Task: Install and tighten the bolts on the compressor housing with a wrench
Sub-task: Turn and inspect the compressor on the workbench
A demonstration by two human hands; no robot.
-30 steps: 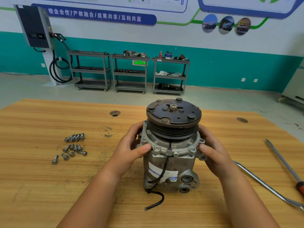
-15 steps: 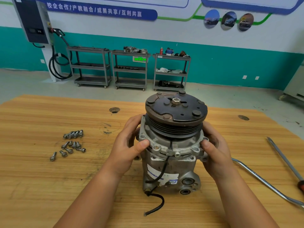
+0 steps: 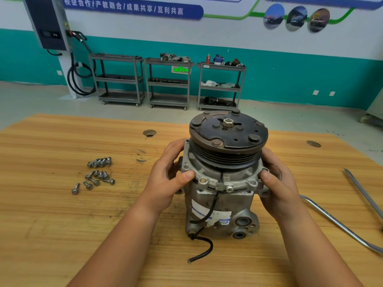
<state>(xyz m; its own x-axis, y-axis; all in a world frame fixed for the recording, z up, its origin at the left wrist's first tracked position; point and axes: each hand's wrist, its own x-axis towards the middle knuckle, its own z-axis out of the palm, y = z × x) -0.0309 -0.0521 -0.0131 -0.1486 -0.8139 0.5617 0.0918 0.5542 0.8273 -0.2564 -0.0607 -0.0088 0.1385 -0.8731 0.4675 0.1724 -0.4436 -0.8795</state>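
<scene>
A grey metal compressor stands upright on the wooden table, its dark pulley and clutch plate on top and a black cable trailing from its front. My left hand grips the left side of the upper housing flange, thumb on the rim. My right hand grips the right side the same way. Several loose bolts lie on the table to the left. A long steel wrench handle lies to the right.
A second metal tool lies near the table's right edge. Two round holes are in the tabletop. Beyond the table, three grey shelf carts and a wall charger stand against the teal wall.
The compressor's top has tilted a little toward me and to the right in my hands; both hands keep their grip on the flange. The view has shifted slightly.
</scene>
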